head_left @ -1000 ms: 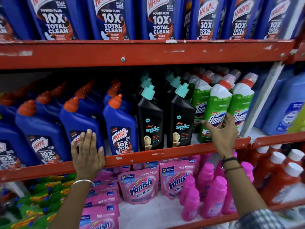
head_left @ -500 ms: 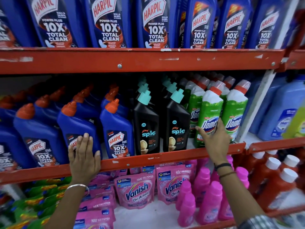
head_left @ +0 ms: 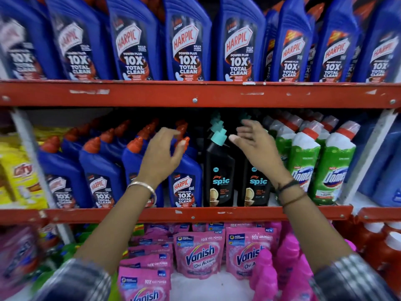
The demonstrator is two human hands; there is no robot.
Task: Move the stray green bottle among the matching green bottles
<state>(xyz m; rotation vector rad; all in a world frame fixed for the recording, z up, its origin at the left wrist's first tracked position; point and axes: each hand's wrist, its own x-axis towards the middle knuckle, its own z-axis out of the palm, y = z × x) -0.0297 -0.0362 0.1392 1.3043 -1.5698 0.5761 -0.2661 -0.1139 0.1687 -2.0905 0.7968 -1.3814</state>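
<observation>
Green Domex bottles (head_left: 303,166) with white shoulders and red caps stand in rows at the right of the middle shelf. My right hand (head_left: 258,148) hovers open in front of the black Spic bottles (head_left: 219,168), just left of the green rows, holding nothing. My left hand (head_left: 160,155) is raised with fingers spread in front of the blue Harpic bottles (head_left: 184,183), also holding nothing. Both hands are blurred by motion. I cannot pick out a separate stray green bottle.
The red shelf edge (head_left: 195,213) runs under the bottles, another red rail (head_left: 195,94) above. Big blue Harpic bottles (head_left: 186,44) fill the top shelf. Pink Vanish pouches (head_left: 199,255) and pink bottles (head_left: 267,276) sit below. Yellow packs (head_left: 17,174) are at left.
Both hands have lifted off the shelf edge and bottles. The right hand left the green bottle and moved up-left before the black ones. The view shifted upward.
</observation>
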